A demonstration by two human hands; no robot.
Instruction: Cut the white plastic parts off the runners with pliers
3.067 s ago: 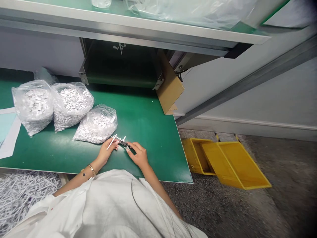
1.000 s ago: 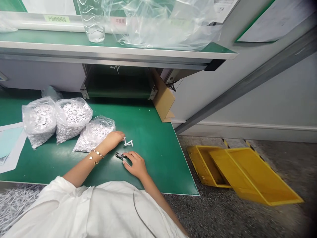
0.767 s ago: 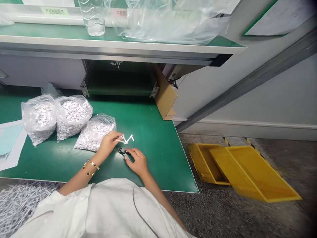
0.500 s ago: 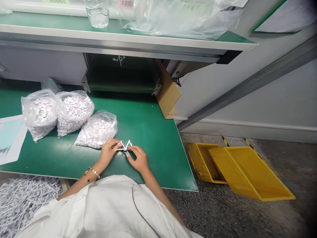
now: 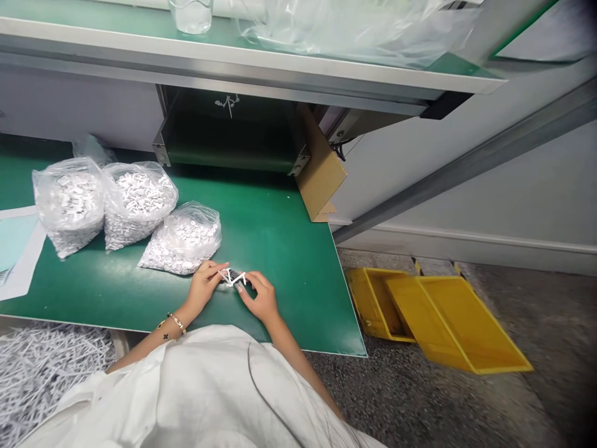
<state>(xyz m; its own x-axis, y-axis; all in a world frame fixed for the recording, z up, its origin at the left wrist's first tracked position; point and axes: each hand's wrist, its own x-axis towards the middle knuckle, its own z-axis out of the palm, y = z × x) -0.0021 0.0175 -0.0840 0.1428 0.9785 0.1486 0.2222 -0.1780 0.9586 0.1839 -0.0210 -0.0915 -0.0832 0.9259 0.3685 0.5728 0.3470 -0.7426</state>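
White plastic sprue (image 5: 232,277) was pinched by the left hand (image 5: 203,286) and right hand (image 5: 261,298), grips closed, near a bag of parts (image 5: 181,241).

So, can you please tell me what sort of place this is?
It looks like a factory workstation: a green workbench, clear bags of small white plastic parts, and yellow crates on the floor. The left hand and right hand hold a white plastic part.
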